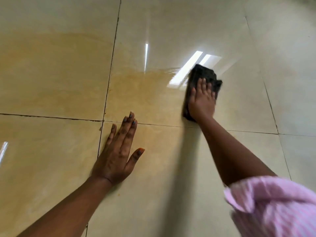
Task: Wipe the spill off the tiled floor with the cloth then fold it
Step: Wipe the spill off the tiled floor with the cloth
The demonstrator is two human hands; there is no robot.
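Pressing flat on dark cloth [203,77], right hand [202,101] grip open, cloth's long axis running away, left hand [118,151] splayed on floor [51,65]

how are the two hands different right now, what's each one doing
The left hand lies bare and flat on the tiled floor, fingers spread, nearer the person; the right hand presses on the dark cloth, farther out at the edge of the wet spill. The left hand looks sharp, as if propping; the right hand and cloth are blurred, as if wiping. Both have straight fingers, palm down.
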